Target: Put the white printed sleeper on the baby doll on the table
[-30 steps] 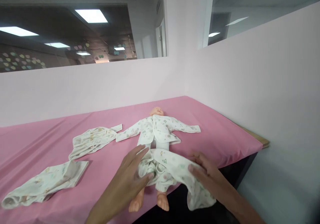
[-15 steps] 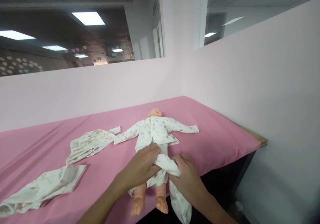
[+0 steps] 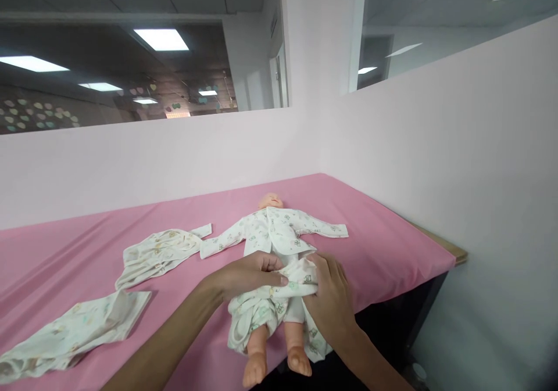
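A baby doll [image 3: 271, 201] lies on its back, head toward the wall, in a white patterned jacket [image 3: 279, 228] with both sleeves spread. Patterned white pants [image 3: 257, 315] are bunched round its legs, and the bare feet stick out at the bottom. My left hand [image 3: 261, 272] pinches the bunched waist part of the pants from the left. On the other side my right hand [image 3: 329, 289] has its fingers closed on the same fabric. One part of the pants hangs below my right hand, beside the doll's leg.
A pink-covered table [image 3: 370, 251] bears a crumpled white garment [image 3: 159, 254] and another folded one [image 3: 78, 330] on the left. White walls [image 3: 479, 147] with windows meet behind it. The table's front edge runs just under the doll's feet.
The pants' waist part has been spread and lifted higher, toward the jacket hem. Both hands have moved up slightly with it. The hanging part has risen, and the doll's feet show lower and further right.
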The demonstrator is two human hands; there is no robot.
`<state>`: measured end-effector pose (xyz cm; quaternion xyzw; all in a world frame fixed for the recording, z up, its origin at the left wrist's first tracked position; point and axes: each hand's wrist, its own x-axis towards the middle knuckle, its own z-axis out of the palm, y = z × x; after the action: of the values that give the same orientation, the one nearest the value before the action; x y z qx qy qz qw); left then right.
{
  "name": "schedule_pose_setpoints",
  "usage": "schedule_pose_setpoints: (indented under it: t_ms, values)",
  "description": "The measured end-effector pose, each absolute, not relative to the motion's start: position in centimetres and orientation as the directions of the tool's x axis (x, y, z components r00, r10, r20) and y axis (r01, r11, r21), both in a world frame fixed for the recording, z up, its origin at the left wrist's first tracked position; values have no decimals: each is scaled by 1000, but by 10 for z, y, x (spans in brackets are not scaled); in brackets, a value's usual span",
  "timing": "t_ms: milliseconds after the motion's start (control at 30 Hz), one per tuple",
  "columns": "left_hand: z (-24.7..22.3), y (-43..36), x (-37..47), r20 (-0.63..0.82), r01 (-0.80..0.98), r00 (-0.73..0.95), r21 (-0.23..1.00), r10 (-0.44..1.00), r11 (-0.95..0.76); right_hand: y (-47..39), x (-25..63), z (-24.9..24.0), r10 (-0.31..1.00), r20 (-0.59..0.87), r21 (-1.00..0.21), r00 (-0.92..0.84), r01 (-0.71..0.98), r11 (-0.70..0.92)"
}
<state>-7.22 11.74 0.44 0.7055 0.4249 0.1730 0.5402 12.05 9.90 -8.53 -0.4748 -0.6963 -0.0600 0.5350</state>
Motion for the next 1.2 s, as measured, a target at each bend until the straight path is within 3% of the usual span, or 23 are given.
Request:
schedule_pose_setpoints:
  t_ms: [167, 300, 433, 600, 733, 833, 1067, 1200]
  values:
    - [9, 117, -71, -138, 246, 369, 968, 919, 46, 85, 144, -72, 923, 379, -811, -58, 460, 362]
    - [9, 118, -72, -77, -7, 359, 996, 930, 86, 76, 162, -61, 954, 169, -913, -249, 325, 246]
    - [10, 119, -66, -27, -117, 444, 989, 895, 88, 85, 166, -48, 928, 295, -902, -229, 254, 350]
    - [20, 109, -61, 46, 184, 506, 970, 861, -160, 104, 148, -23, 834, 471, -802, -287, 256, 540]
    - [27, 97, -67, 83, 297, 485, 920, 870, -254, 105, 133, -7, 806, 323, -824, -496, 271, 497]
    - [28, 92, -72, 86, 324, 448, 912, 890, -251, 102, 127, 0, 822, 274, -853, -500, 269, 448]
    - [27, 94, -76, 96, 306, 304, 932, 948, -192, 105, 123, 1, 786, 321, -839, -529, 226, 495]
    - [13, 105, -81, -96, 190, 428, 982, 899, 14, 103, 117, 4, 764, 470, -753, -441, 251, 608]
